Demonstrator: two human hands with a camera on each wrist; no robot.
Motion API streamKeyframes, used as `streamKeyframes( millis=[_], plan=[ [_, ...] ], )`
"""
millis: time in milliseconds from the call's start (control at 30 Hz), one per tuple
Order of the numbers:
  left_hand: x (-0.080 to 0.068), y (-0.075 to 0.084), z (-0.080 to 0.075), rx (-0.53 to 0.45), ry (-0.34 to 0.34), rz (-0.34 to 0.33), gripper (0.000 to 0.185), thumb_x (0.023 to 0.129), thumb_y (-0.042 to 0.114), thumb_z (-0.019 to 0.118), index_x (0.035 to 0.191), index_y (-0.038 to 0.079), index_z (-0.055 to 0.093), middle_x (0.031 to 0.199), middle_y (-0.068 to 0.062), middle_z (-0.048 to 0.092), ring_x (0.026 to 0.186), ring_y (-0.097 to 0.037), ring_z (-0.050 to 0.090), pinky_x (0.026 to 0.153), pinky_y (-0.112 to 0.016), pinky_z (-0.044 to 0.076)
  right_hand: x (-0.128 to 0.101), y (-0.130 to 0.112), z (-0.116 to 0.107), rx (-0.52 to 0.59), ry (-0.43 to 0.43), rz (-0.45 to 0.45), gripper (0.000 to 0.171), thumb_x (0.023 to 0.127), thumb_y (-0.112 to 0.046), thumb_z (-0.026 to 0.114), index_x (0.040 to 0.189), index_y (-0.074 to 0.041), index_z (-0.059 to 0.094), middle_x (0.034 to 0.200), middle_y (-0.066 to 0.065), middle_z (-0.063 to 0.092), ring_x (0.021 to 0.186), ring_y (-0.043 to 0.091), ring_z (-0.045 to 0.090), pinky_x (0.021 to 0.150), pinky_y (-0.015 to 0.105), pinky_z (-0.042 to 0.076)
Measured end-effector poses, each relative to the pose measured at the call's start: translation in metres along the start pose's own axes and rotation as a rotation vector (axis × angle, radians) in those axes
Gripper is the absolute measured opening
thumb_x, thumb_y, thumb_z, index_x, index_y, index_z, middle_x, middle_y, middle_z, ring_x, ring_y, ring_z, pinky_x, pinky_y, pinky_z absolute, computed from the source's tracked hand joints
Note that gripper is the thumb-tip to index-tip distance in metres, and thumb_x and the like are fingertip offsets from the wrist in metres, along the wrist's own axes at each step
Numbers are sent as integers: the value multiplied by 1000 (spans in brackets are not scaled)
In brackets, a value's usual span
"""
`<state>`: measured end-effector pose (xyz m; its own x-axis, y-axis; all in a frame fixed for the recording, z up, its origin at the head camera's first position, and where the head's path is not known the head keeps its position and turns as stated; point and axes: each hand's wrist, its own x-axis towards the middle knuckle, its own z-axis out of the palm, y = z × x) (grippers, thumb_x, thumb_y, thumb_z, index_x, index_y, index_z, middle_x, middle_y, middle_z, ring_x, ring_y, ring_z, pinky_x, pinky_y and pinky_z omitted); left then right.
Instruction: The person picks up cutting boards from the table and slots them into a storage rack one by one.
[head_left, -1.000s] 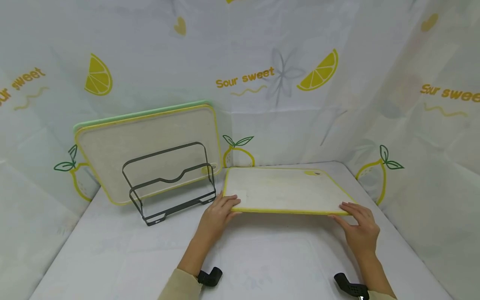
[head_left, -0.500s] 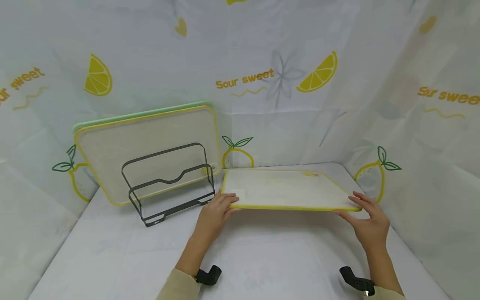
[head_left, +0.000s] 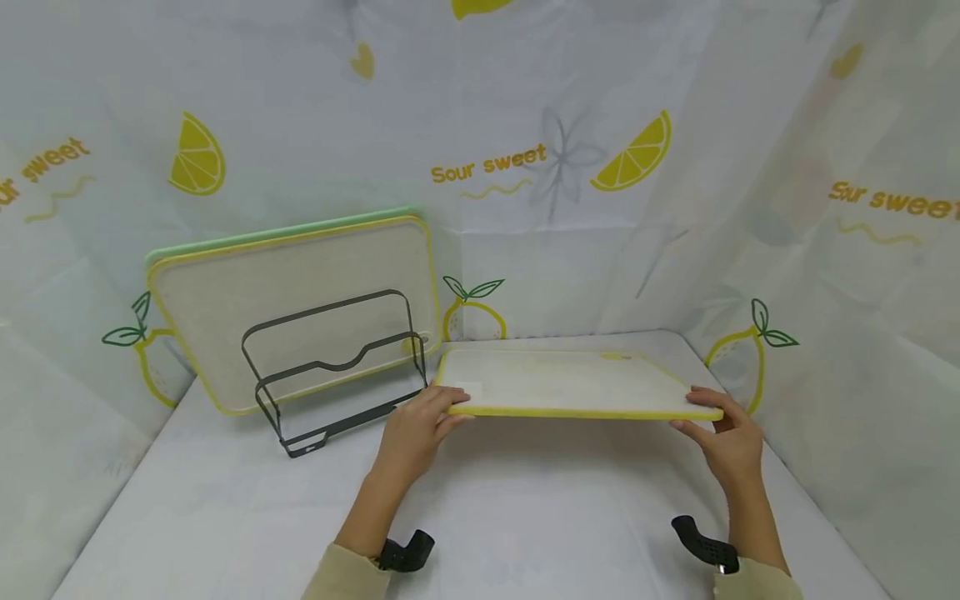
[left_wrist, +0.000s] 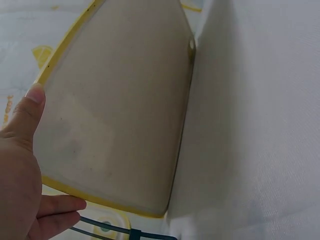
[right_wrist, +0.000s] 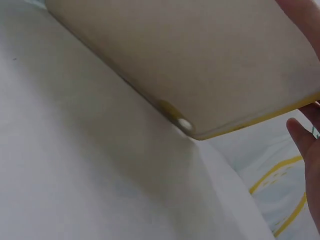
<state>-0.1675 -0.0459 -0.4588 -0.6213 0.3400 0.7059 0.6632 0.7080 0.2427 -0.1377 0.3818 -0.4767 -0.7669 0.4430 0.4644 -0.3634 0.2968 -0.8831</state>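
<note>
Two hands pinched a yellow-rimmed cutting board (head_left: 570, 383) by its near corners, left hand (head_left: 416, 429) and right hand (head_left: 723, 437) each with thumb on top, board held level just above the white table (head_left: 525, 525), black wire rack (head_left: 337, 367) just left, second yellow-rimmed board (head_left: 292, 300) leaning behind it.

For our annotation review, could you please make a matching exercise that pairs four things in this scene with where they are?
Things:
1. yellow board
2. wire rack
3. green board
4. left hand

Places:
A. leaning on the back cloth, behind another board
B. gripping the near left corner of a board
C. standing on the table, left of centre
D. held above the table by both hands

Pairs: 1-D, 2-C, 3-A, 4-B
</note>
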Motion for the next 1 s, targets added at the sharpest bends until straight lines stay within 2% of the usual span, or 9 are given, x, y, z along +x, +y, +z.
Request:
streamKeyframes(
  millis=[100, 200, 433, 600, 733, 833, 1000],
  plan=[
    [0, -1, -3, 11, 8, -19, 30, 86, 37, 73, 111, 22, 72, 110, 6, 75, 102, -16, 73, 72, -36, 60, 6, -3, 0, -36, -21, -68, 38, 62, 31, 77, 96, 18, 68, 95, -17, 70, 107, -1, 62, 88, 3, 49],
    [2, -1, -3, 11, 11, -38, 29, 88, 38, 71, 112, 21, 71, 110, 6, 75, 99, -17, 74, 68, -35, 59, 9, -7, 1, -44, -10, -109, 37, 59, 33, 78, 91, 18, 69, 88, -16, 68, 104, -2, 65, 87, 3, 49],
    [5, 1, -7, -27, 0, -80, 26, 89, 32, 74, 112, 20, 70, 110, 5, 74, 94, -17, 74, 67, -36, 58, 4, -9, 7, -19, 73, -144, 35, 60, 33, 77, 92, 21, 67, 86, -14, 65, 99, 1, 66, 86, 4, 51],
    [5, 2, -12, -61, -34, -162, 28, 91, 33, 72, 116, 21, 69, 116, 4, 72, 98, -18, 74, 71, -38, 59, 6, -7, 12, 16, 71, -184, 37, 60, 30, 80, 94, 25, 65, 88, -13, 66, 100, 2, 68, 85, 6, 52],
    [7, -1, -12, -175, -59, -285, 32, 93, 34, 71, 123, 23, 67, 124, 1, 70, 111, -21, 70, 82, -41, 59, 9, -5, 14, 134, 84, -211, 39, 61, 27, 82, 95, 27, 62, 88, -8, 67, 96, 5, 67, 85, 7, 53],
    [9, -6, -11, -275, -45, -367, 35, 92, 32, 73, 124, 21, 67, 126, -2, 69, 118, -23, 67, 93, -43, 58, 11, -6, 15, 201, 87, -227, 40, 63, 24, 83, 97, 27, 61, 89, -6, 67, 93, 6, 65, 87, 8, 54],
    [14, -16, -8, -426, -14, -403, 39, 87, 25, 79, 124, 15, 69, 129, -7, 69, 122, -28, 63, 102, -47, 54, 12, -8, 17, 202, 125, -183, 36, 63, 26, 81, 97, 17, 70, 89, -8, 69, 87, 6, 63, 84, 8, 54]
  ],
)
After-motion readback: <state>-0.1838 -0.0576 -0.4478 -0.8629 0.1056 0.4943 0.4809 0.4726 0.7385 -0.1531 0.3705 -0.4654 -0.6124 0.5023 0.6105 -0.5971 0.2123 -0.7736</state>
